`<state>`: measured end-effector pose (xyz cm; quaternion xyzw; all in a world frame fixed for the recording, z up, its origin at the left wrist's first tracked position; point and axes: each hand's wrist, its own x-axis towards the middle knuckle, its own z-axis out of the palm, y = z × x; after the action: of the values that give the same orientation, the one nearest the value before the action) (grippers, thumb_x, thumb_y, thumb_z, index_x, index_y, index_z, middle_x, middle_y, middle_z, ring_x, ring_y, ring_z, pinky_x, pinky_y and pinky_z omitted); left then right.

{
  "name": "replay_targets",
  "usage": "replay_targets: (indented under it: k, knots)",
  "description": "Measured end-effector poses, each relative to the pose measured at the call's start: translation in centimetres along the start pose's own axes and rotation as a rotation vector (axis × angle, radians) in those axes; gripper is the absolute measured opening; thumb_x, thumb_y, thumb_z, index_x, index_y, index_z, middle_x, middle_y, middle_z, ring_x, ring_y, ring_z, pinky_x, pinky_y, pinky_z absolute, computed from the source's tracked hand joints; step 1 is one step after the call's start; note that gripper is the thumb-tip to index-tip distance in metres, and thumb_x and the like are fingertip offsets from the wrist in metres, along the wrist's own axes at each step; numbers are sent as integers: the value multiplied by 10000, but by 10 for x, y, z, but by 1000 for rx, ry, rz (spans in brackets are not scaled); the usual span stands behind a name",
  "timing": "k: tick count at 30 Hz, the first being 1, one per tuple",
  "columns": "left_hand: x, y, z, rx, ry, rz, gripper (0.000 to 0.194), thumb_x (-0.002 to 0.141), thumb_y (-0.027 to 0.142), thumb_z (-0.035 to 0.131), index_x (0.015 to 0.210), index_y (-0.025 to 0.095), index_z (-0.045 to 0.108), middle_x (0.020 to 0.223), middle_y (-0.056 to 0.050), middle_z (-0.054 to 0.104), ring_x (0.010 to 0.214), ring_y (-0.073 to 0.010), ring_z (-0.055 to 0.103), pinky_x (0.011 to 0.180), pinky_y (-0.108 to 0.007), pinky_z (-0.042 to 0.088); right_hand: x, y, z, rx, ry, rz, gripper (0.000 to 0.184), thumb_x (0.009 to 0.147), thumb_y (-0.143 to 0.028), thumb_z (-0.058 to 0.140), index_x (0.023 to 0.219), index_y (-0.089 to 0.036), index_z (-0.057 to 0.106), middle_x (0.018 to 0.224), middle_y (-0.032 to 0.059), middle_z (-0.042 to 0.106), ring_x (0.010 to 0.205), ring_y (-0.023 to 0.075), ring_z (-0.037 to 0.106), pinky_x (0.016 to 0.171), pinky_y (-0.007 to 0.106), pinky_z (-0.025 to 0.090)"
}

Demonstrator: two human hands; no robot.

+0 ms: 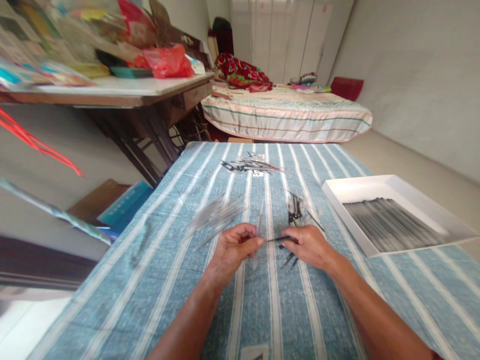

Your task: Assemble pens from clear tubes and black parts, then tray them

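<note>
Between the thumb and fingers of my left hand [239, 243] is a thin, clear plastic tube [259, 223], held nearly upright. My right hand [305, 244] pinches a slim black stick [275, 239], whose tip points left toward the tube. Just beyond and under my right hand lies a pile of short black pieces [295, 207]; their exact kind is too blurred to tell. To the left of my left hand rests a heap of clear, thin tubes [217, 212].
A blue striped cloth [180, 280] covers the table. On the right, a white box [350, 235] holds a row of dark sticks [390, 225]. Farther back lies a mixed pile of thin pieces [251, 164]. A cluttered desk [123, 95] stands left, a bed [288, 115] behind.
</note>
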<state>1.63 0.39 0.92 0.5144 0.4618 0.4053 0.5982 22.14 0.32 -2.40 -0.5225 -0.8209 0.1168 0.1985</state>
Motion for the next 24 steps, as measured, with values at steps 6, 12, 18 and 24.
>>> replay_targets:
  k: [6,12,18,24]
  knots:
    - [-1,0,-1,6,-26,4,130,646,244,675,670,153,585,500,67,481,442,-48,388,433,-180,294,2,-6,-1,84,-156,43,125,762,-194,559,684,-194,657,596,-7,630,597,132,585,557,227,357]
    - [-3,1,-5,111,-218,-84,121,673,244,650,723,134,648,525,51,488,440,-45,354,416,-187,243,1,-3,-5,986,13,224,141,662,-273,691,698,-160,615,593,-18,627,526,118,597,507,223,465]
    - [-5,2,-5,148,-372,-161,126,679,239,648,719,120,663,549,42,498,490,-50,375,464,-192,265,1,-6,-12,1212,145,288,196,552,-257,782,665,-154,658,506,-18,625,448,116,585,451,223,488]
    - [-5,1,-3,181,-376,-197,149,648,244,666,718,112,668,580,24,539,531,-71,425,505,-210,302,0,-6,-11,1225,130,264,182,569,-237,776,705,-156,687,546,-3,652,485,127,608,484,237,506]
